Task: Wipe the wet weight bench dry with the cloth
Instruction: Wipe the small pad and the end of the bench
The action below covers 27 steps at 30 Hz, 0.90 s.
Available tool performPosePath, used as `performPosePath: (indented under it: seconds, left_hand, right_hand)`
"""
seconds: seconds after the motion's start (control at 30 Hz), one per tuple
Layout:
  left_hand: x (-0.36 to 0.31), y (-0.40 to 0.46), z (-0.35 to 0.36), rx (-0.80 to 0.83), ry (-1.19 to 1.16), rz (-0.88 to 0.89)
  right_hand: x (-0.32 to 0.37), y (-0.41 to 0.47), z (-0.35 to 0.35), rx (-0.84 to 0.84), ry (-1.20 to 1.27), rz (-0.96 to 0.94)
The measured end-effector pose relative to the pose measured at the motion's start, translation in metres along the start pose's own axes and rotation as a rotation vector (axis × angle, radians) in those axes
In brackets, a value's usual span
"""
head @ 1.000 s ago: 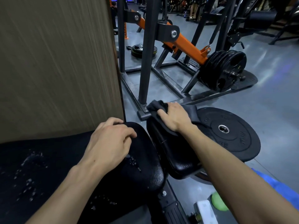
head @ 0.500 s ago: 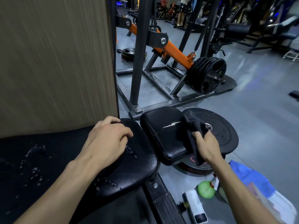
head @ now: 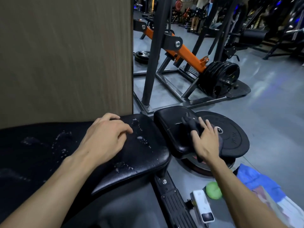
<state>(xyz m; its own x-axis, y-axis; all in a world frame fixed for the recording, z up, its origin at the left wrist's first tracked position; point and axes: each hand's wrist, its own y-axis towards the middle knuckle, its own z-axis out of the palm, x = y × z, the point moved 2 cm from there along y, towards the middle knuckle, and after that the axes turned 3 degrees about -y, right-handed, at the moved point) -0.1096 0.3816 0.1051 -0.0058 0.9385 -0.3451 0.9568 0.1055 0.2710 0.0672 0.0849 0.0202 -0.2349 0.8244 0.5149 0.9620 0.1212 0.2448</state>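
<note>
Left hand (head: 105, 139) loosely curled, palm down, right hand (head: 205, 140) flat, fingers spread

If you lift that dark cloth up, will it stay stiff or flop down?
Probably floppy: the cloth is bunched into soft folds under the right hand on the seat pad. Likely light, being thin fabric. Maybe damp, since droplets dot the bench.

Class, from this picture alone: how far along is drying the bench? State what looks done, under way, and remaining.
Done: the small pad shows no droplets. In hand: the right hand presses the cloth on that pad's right side. Left: the long pad under the left hand is dotted with water droplets.
</note>
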Motion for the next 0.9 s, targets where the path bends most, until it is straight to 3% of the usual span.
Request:
performPosePath:
  seconds: [0.17, 0.3, 0.37, 0.5, 0.6, 0.73, 0.9]
  left_hand:
    - [0.021, -0.03, -0.026, -0.086, -0.058, -0.107]
    - [0.022, -0.053, -0.035, -0.128, -0.124, -0.128]
    - [0.021, -0.063, -0.04, -0.107, -0.109, -0.123]
    - [0.028, -0.081, -0.053, 0.017, 0.083, -0.05]
    - [0.046, -0.112, -0.049, 0.048, 0.192, 0.001]
    - [0.061, -0.159, -0.019, -0.054, 0.17, -0.094]
    - [0.058, -0.182, 0.016, -0.197, 0.198, -0.136]
  right_hand:
    - [0.044, -0.068, 0.02, 0.104, 0.006, -0.387]
    - [0.03, -0.094, 0.014, 0.223, -0.114, -0.728]
    - [0.026, -0.081, 0.008, 0.219, -0.146, -0.716]
    - [0.057, -0.092, 0.027, 0.169, -0.051, -0.486]
    - [0.079, -0.134, 0.035, 0.23, -0.041, -0.686]
    - [0.07, -0.14, 0.018, 0.352, -0.129, -0.968]
    - [0.06, -0.094, 0.009, 0.327, -0.053, -0.673]
